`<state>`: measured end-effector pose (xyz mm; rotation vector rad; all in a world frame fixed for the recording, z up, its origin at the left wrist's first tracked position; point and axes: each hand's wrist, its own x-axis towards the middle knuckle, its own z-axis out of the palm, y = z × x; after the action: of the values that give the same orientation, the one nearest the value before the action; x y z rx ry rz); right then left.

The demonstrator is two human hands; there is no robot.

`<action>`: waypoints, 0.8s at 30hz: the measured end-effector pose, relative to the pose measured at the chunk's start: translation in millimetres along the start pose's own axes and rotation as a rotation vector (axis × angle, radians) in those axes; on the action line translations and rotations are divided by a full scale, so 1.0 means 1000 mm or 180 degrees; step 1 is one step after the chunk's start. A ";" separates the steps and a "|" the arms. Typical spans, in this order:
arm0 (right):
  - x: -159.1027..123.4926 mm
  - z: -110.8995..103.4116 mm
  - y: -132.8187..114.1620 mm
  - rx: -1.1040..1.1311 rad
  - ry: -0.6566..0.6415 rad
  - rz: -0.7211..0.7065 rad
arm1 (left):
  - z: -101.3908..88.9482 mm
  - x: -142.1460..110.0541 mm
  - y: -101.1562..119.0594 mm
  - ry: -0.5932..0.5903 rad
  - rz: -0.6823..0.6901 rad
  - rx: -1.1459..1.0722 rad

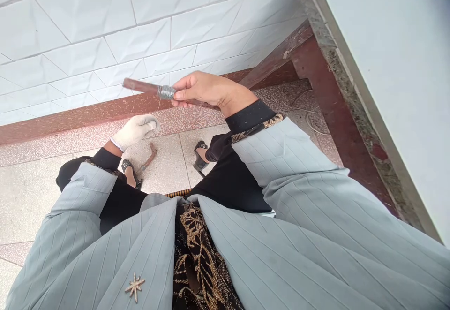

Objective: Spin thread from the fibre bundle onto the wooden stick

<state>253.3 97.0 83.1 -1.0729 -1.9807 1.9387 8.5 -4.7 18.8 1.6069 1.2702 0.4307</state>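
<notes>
Silvery wire (166, 92) wraps a brown stick (141, 86) held in the right hand (202, 89) above the floor (165, 160); the gloved left hand (132, 131) curls nearby; whether it holds anything, I cannot tell.

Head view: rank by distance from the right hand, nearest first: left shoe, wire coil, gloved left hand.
1. Wire coil: around the stick in the right hand.
2. Gloved left hand: left, lower in view.
3. Left shoe: lower left, on the floor.

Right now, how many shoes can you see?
2: the left shoe, below the gloved left hand in the picture; and the right shoe, nearer the picture's middle.
</notes>
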 end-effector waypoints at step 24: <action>0.011 0.033 0.009 -0.1910 -0.2221 0.0541 | -0.004 0.003 -0.012 -0.0029 0.0109 0.0858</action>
<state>229.1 76.4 66.1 -0.7164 -3.0791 2.0380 0.1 -0.3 9.5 1.8554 1.3392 0.2811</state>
